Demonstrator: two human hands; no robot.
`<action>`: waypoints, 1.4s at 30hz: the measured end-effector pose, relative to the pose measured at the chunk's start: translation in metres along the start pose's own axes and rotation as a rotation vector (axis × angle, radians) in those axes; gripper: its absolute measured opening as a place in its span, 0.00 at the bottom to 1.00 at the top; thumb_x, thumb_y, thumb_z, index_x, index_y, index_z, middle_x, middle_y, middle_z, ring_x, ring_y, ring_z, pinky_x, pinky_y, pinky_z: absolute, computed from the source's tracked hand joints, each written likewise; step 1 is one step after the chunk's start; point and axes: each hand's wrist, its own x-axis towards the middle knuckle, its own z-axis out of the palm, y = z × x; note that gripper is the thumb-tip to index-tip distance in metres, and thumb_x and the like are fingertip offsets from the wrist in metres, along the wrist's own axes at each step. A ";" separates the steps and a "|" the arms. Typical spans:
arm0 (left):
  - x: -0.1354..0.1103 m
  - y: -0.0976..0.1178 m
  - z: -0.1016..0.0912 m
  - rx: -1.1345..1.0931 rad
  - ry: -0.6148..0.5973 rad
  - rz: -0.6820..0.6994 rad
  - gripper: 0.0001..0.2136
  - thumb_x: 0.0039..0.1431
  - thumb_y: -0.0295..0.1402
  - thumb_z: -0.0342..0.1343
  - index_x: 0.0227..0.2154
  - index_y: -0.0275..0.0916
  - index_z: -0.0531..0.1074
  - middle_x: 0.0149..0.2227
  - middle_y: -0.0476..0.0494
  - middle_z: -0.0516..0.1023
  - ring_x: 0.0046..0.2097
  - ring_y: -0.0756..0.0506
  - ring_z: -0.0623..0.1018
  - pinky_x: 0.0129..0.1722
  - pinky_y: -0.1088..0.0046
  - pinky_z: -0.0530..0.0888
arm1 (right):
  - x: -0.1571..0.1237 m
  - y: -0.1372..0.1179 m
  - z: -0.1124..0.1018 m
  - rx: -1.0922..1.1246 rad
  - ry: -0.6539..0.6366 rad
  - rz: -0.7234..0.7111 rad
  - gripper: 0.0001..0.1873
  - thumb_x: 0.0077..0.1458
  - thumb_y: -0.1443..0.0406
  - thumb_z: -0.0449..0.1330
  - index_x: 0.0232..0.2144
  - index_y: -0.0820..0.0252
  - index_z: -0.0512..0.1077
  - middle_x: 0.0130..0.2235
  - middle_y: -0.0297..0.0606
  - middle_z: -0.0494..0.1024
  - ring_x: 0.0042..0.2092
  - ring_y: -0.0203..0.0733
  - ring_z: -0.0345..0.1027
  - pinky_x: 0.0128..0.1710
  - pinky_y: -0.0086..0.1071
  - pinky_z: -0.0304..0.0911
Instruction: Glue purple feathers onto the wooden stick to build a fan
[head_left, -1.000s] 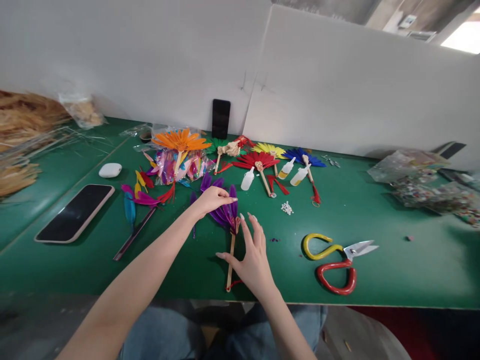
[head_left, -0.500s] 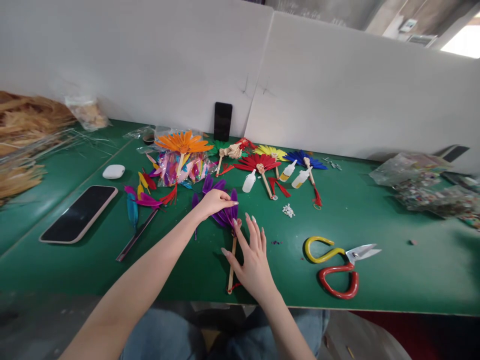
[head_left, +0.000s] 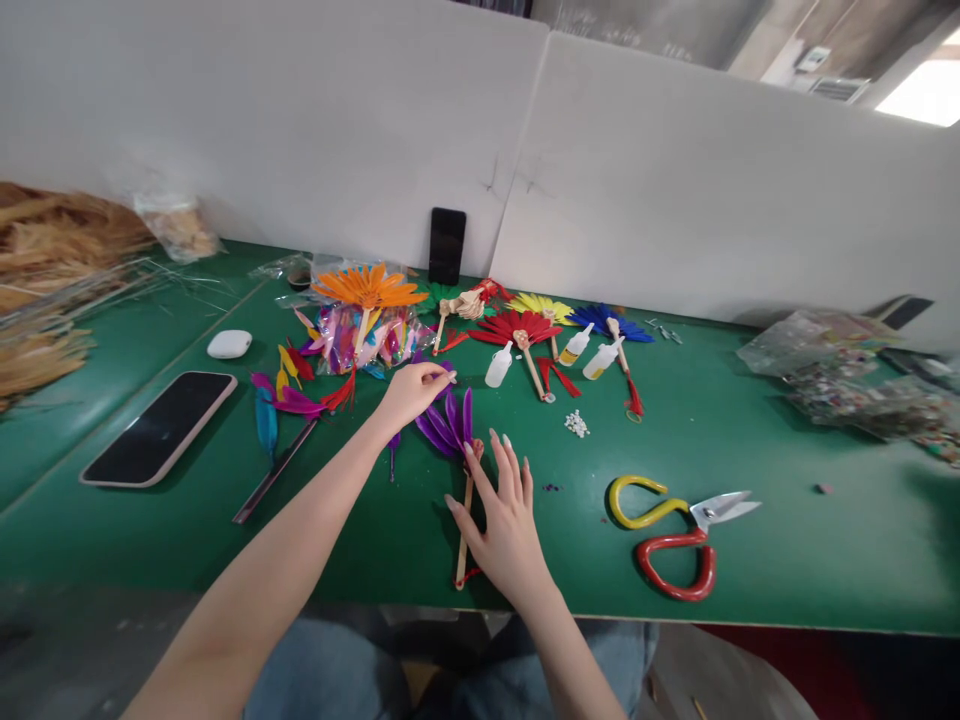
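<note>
A purple feather fan (head_left: 448, 425) with a pale wooden handle (head_left: 464, 530) lies on the green table in front of me. My right hand (head_left: 506, 520) has its fingers spread, the index fingertip on the fan where the feathers meet the handle and the thumb beside the handle. Over loose purple feathers, just beyond the fan's left side, is my left hand (head_left: 415, 398). Its thumb and forefinger are pinched together; whatever is between them is too small to make out. Red cord (head_left: 470, 575) shows at the handle's lower end.
Large scissors (head_left: 686, 530) lie to the right, near white beads (head_left: 577, 423). Glue bottles (head_left: 498, 366) and finished-looking fans (head_left: 517, 326) stand or lie farther back. At left are a phone (head_left: 159, 430), a white case (head_left: 229, 344) and colored feathers (head_left: 285, 400).
My left hand has moved away from the fan's feathers, up and to the left, still pinched. The right hand and the fan have stayed nearly in place.
</note>
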 end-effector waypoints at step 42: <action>0.004 0.002 0.025 -0.028 -0.030 -0.038 0.13 0.45 0.42 0.58 0.21 0.36 0.72 0.14 0.55 0.58 0.19 0.53 0.58 0.23 0.74 0.54 | -0.002 0.002 0.003 0.033 0.022 0.049 0.36 0.57 0.52 0.49 0.62 0.55 0.43 0.64 0.45 0.43 0.64 0.54 0.35 0.57 0.56 0.44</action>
